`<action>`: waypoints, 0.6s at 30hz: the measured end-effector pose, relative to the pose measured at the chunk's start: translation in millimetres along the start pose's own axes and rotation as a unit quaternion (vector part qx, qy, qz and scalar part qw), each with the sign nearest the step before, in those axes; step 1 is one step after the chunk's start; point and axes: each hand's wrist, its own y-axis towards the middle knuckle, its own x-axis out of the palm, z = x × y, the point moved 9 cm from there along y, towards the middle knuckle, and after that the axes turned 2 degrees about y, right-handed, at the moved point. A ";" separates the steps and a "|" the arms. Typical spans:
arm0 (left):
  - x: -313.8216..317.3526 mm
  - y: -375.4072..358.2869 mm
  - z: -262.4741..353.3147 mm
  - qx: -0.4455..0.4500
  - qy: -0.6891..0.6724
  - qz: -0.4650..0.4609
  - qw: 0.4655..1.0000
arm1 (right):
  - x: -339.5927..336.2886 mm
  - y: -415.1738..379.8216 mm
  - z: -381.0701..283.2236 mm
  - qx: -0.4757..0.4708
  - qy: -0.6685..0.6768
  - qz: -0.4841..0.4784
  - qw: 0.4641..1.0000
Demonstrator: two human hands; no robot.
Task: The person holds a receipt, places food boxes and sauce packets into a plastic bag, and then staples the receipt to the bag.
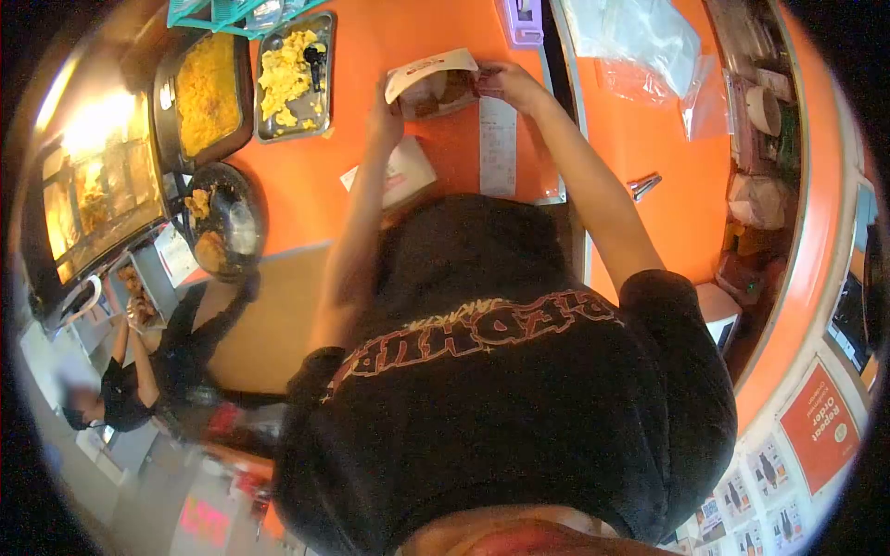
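Head view: the camera looks down over the person's black printed shirt (501,389) onto an orange bench (640,139). Both arms reach toward twelve o'clock. The left hand (382,111) and the right hand (508,83) hold a small paper box (431,82) between them, just above the bench surface near the twelve o'clock edge of the picture. The left grip is closed on the box's left side, under its pale raised flap; the right grip is closed on its right side. Dark food shows inside the box, too blurred to tell what it is.

Just beside the box toward six o'clock, a long white receipt (498,148) lies flat on the bench. At seven o'clock from the box a second folded white box (408,171) lies near the left forearm. At ten o'clock a metal tray of yellow food pieces (295,79) stands beside a dark pan of yellow food (206,93), and below them sits a round black bowl (225,222). At two o'clock clear plastic bags (640,37) lie in a heap, with a metal clip (642,186) at four o'clock. At eight o'clock in the frame another person in black (139,371) stands well apart
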 end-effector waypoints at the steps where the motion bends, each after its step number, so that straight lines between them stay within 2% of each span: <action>1: 0.4 1.0 -2.1 -0.011 -0.075 -0.006 0.997 | -6.5 3.1 3.3 0.026 0.038 0.009 0.999; 3: 2.3 -2.1 -13.1 -0.053 -0.303 -0.030 0.951 | -9.7 -1.0 6.1 0.068 0.071 0.034 0.995; 4: 5.9 -4.5 -20.3 -0.081 -0.428 -0.049 0.899 | -2.6 -7.9 -1.2 0.085 0.065 0.049 0.993; 6: 12.6 -7.3 -31.8 -0.125 -0.593 -0.104 0.789 | 4.1 -13.6 -10.2 0.090 0.032 0.059 0.994; 7: 12.4 -8.5 -36.9 -0.140 -0.622 -0.127 0.760 | 5.1 -14.4 -9.8 0.080 0.005 0.053 0.995; 9: 15.9 -5.3 -40.7 -0.171 -0.607 -0.153 0.761 | 6.1 -12.9 -3.1 0.079 -0.031 0.044 0.995; 10: 18.4 -0.9 -42.3 -0.194 -0.540 -0.165 0.803 | 5.7 -9.4 2.0 0.088 -0.041 0.040 0.994; 12: 14.1 -5.9 -39.1 -0.211 -0.437 -0.044 0.873 | 2.9 4.8 11.9 0.098 -0.075 0.028 0.992; 13: 16.5 -4.7 -44.8 -0.132 -0.323 -0.036 0.936 | 1.2 12.1 19.6 0.100 -0.100 0.021 0.990; 14: 22.5 -4.3 -46.9 -0.049 -0.202 -0.029 0.978 | -0.6 16.0 29.4 0.104 -0.123 0.014 0.987; 15: 32.0 -5.7 -56.4 0.008 -0.098 -0.024 0.995 | 1.2 15.6 31.2 0.102 -0.159 0.017 0.982; 17: 48.6 -8.7 -80.9 0.089 0.093 0.007 0.992 | 5.8 19.0 26.8 0.093 -0.231 0.022 0.968; 18: 50.1 -6.9 -85.9 0.117 0.133 0.024 0.984 | 2.6 22.5 22.9 0.071 -0.204 0.044 0.975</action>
